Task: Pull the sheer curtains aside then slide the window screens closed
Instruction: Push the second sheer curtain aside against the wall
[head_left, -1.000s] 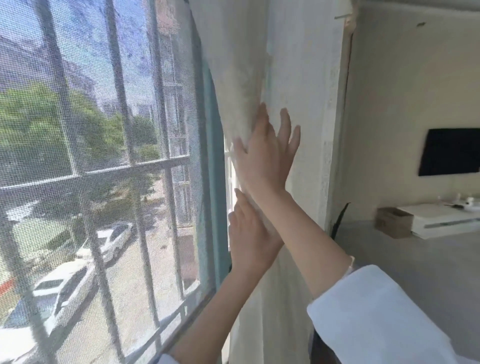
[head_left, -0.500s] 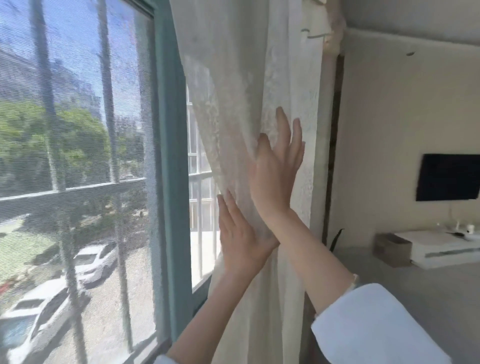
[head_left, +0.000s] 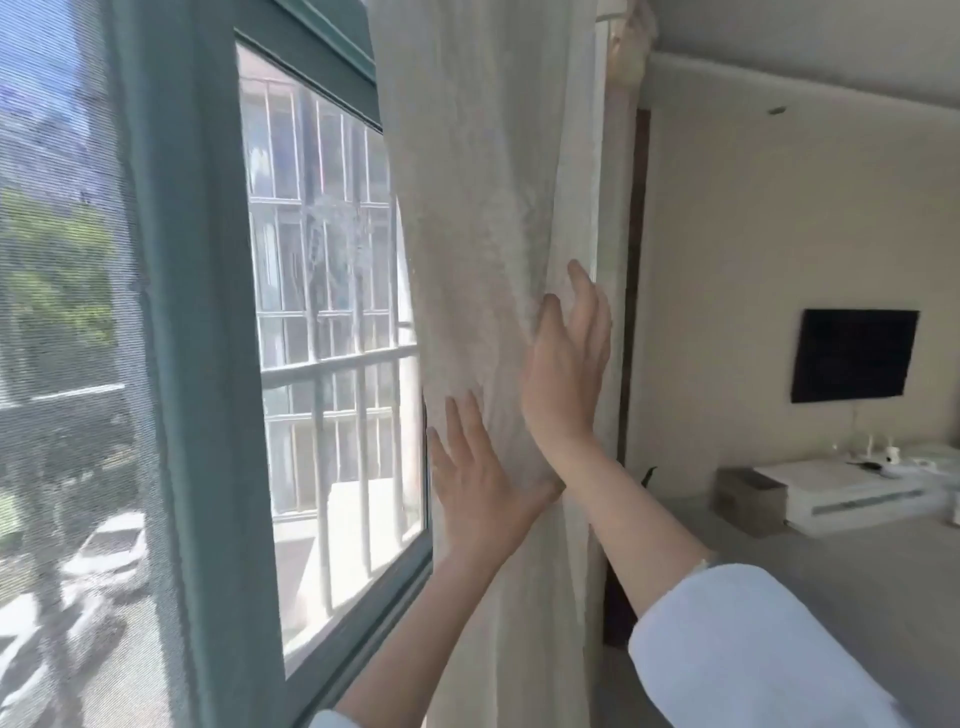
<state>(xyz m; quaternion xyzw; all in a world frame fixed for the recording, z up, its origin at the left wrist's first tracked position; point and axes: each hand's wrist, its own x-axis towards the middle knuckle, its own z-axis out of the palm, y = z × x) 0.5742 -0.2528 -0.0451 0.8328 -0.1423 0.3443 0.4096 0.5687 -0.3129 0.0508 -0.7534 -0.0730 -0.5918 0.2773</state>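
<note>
A white sheer curtain (head_left: 483, 171) hangs bunched at the right end of the window, against the wall edge. My right hand (head_left: 563, 364) lies flat on the bunched cloth, fingers spread and pointing up. Just below and to the left, my left hand (head_left: 478, 483) also presses flat on the curtain, fingers apart. A grey mesh window screen (head_left: 67, 364) covers the left part of the window, bounded by a teal frame post (head_left: 208, 364). Right of that post the pane (head_left: 332, 322) shows metal bars outside, uncovered by curtain.
The room opens to the right: a beige wall with a black TV (head_left: 854, 356), a low white cabinet (head_left: 852, 493) with small items and a brown box (head_left: 748, 493) beside it. Outside, cars and trees lie below.
Both hands have pushed the curtain further right, exposing more of the pane beside the teal frame post. The view has swung right, so the screen takes up less of the picture.
</note>
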